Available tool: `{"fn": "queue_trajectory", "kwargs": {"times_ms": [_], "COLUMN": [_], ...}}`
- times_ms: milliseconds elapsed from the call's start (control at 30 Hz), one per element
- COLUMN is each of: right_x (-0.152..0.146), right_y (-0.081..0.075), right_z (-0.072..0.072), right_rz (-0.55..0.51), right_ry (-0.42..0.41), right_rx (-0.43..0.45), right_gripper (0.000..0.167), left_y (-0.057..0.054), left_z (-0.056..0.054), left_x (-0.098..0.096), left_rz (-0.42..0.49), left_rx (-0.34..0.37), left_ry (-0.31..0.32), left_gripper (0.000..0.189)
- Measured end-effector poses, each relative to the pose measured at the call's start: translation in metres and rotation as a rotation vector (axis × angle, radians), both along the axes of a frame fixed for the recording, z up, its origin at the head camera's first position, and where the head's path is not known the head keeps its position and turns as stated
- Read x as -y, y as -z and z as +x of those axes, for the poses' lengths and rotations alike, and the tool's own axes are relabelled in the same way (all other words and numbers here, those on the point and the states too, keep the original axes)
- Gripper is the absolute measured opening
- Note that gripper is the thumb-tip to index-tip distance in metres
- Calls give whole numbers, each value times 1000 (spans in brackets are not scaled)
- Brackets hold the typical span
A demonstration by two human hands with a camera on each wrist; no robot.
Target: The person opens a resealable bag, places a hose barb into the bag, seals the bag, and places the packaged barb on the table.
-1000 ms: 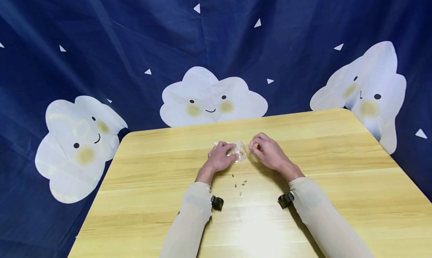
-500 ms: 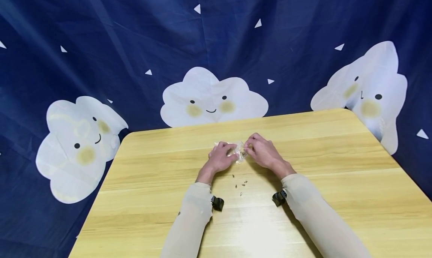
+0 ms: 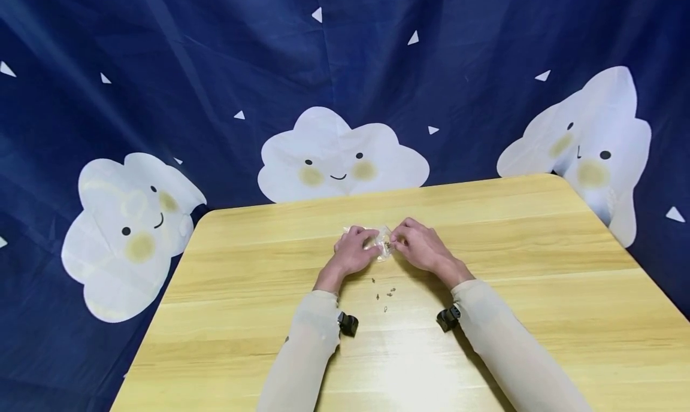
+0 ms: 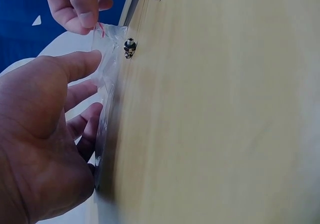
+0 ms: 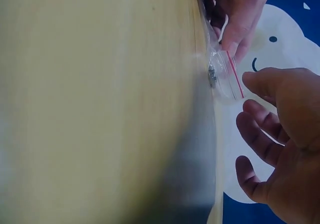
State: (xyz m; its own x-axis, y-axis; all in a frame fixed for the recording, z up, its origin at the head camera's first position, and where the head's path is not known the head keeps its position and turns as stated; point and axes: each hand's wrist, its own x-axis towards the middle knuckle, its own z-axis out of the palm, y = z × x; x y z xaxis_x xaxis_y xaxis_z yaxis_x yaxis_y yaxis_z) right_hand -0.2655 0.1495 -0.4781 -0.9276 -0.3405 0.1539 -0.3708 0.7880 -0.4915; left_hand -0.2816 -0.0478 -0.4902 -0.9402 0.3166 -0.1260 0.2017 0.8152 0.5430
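While your spread left hand [image 3: 353, 251] still presses the clear plastic zip bag [image 3: 383, 256] in the head view, your right hand [image 3: 421, 244] has moved in to its edge. Left wrist: silver-black metal fitting [image 4: 130, 48] near that left hand. Right wrist: right thumb [image 5: 265, 82] and fingers [image 5: 259, 136] apart.

clear glossy plastic bag [image 3: 384, 244], shiny metal parts [image 3: 389, 294] at its six o'clock, smooth wood-grain tabletop [image 3: 242, 340], creased cloth backdrop [image 3: 372, 64].

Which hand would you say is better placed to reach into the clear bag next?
Probably the right hand: its fingertips are at the red-striped edge of the clear bag, while the left hand holds the bag's other side.
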Motion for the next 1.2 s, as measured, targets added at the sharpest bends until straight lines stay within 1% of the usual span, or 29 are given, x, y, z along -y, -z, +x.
{"fn": "queue_trajectory", "kwargs": {"times_ms": [333,533,667,833,933,1033,1200], "right_x": [-6,-9,-10,-10,-9,-9,-11], "right_y": [-1,-2,-4,-6,-8,-9,-9], "right_z": [9,14,17,23,27,31,37], "right_rz": [-35,-58,-84,-75,-59,-39,-19], "right_ry": [-33,-63,-71,-71,-86,-107,-133], "right_rx": [41,87,133,174,200,217,215], "right_gripper": [12,15,25,48,58,63,64], "left_y": [3,6,5,4,4,3,2], "left_z": [-1,-1,-2,-3,-3,-2,-2], "left_x": [0,1,1,1,1,1,0], "left_rz": [6,16,18,8,7,8,10], "left_rx": [8,6,4,1,5,6,2], "left_ry": [-9,-8,-7,-8,-9,-6,-2], "left_gripper": [53,53,52,51,52,52,52]}}
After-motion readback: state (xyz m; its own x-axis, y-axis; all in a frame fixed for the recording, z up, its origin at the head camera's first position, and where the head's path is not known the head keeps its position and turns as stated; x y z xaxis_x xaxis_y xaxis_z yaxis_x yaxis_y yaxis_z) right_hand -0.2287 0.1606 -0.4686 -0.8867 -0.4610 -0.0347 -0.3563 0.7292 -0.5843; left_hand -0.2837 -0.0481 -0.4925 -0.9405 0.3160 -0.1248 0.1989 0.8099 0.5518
